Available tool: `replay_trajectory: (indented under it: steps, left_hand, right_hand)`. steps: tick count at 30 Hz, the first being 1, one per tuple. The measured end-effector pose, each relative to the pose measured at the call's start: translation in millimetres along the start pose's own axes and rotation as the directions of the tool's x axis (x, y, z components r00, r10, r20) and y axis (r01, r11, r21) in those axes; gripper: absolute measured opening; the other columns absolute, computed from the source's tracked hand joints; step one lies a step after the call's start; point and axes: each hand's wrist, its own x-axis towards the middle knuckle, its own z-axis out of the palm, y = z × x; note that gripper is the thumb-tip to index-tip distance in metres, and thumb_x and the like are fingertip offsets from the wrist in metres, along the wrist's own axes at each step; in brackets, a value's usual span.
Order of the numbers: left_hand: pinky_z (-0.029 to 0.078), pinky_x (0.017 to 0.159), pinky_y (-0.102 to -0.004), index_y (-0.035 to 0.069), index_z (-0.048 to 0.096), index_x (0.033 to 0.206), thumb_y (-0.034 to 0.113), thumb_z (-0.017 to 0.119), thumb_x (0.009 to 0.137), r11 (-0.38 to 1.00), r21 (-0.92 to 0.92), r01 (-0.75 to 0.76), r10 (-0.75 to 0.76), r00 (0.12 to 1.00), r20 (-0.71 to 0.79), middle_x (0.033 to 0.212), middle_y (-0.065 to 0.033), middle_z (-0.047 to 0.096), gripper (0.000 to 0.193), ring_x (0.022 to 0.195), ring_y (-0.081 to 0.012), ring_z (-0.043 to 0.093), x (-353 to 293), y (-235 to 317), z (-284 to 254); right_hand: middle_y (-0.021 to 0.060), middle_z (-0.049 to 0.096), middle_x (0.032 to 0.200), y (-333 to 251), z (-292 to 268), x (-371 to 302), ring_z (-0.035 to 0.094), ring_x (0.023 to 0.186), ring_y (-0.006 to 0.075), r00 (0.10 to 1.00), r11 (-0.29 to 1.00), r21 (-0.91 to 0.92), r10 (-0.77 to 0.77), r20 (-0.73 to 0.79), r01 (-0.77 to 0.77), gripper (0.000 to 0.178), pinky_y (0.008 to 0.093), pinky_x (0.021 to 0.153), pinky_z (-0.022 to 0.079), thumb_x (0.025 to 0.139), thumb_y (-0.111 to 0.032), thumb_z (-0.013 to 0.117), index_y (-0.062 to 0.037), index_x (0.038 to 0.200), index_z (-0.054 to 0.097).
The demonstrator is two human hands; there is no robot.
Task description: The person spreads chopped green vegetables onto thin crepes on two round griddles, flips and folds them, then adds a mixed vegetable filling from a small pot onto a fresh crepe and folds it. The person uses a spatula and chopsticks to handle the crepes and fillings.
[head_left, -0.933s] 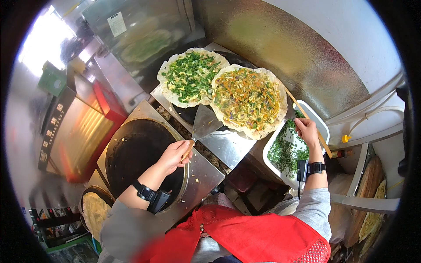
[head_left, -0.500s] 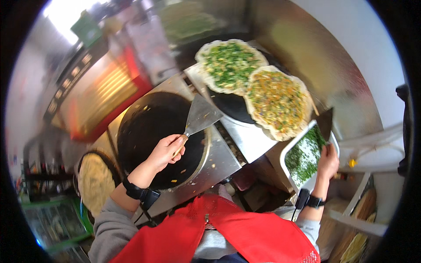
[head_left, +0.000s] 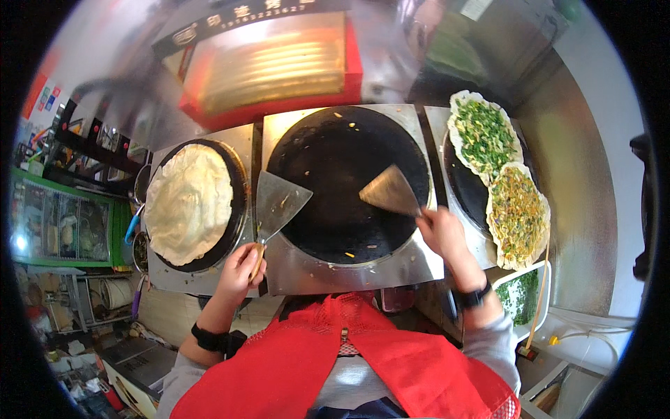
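I see a bright red apron (head_left: 335,363) with a mesh-like weave across my chest, and a small metal clasp at its middle. Under it I wear a grey long-sleeved top, sleeves pushed up the forearms. There is a black band on each wrist: a wide one on the left (head_left: 208,340), a watch-like one on the right (head_left: 472,297). Both hands are bare.

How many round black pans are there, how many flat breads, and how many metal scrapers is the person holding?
Round black griddles: 3, left, middle, right
Flatbreads: 3, one plain, one green-topped, one yellow-topped
Metal scrapers: 2, one in the left hand, one in the right hand
Total: 8
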Motion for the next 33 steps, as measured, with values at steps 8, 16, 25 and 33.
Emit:
replay_trajectory:
  steps: [8, 16, 25, 33]
  left_hand:
    - [0.031, 0.043, -0.0209, 0.006, 0.052, 0.117, 0.020, 0.049, 0.099, 0.978, -0.188, 0.090, -0.109, 0.989, -0.096, 0.075, -0.0032, 0.056, 0.024, 0.049, -0.0086, 0.044, -56, -45, -65]
    - [0.030, 0.044, -0.0207, 0.005, 0.051, 0.117, 0.019, 0.047, 0.099, 0.983, -0.071, 0.168, -0.160, 0.982, 0.104, 0.075, -0.0025, 0.056, 0.023, 0.050, -0.0069, 0.042, -40, -49, -120]
    - [0.031, 0.044, -0.0206, 0.000, 0.050, 0.118, 0.017, 0.049, 0.099, 0.995, -0.022, 0.092, -0.077, 0.921, 0.382, 0.078, -0.0042, 0.054, 0.025, 0.054, -0.0064, 0.043, -15, -34, -103]
    - [0.028, 0.043, -0.0218, 0.001, 0.052, 0.113, 0.024, 0.045, 0.101, 0.969, -0.087, 0.233, -0.198, 0.935, 0.293, 0.076, -0.0066, 0.054, 0.028, 0.050, -0.0080, 0.039, -51, -76, -127]
  right_hand:
    - [0.0247, 0.065, 0.102, -149, 46, 198, 0.064, 0.098, 0.0385, 0.988, 0.989, 0.018, 0.148, -0.055, -0.147, 0.032, 0.0444, 0.084, 0.053, 0.086, -0.027, 0.060, 0.0018, 0.096, 0.067]
    - [0.0222, 0.064, 0.081, -133, 33, -32, 0.063, 0.078, 0.0404, 0.983, 0.993, 0.007, -0.117, 0.142, 0.118, 0.022, 0.0475, 0.070, 0.051, 0.086, -0.024, 0.058, -0.0044, 0.094, 0.063]
    - [0.0156, 0.069, 0.096, -88, -28, -193, 0.068, 0.086, 0.0279, 0.876, 0.894, -0.091, 0.404, -0.262, -0.439, 0.027, 0.0346, 0.077, 0.053, 0.081, -0.014, 0.067, -0.0042, 0.106, 0.068]
    - [0.0192, 0.069, 0.091, -190, 115, -148, 0.068, 0.085, 0.0328, 0.979, 0.835, 0.550, -0.135, 0.151, 0.031, 0.029, 0.0359, 0.075, 0.054, 0.083, -0.016, 0.069, -0.0025, 0.107, 0.059]
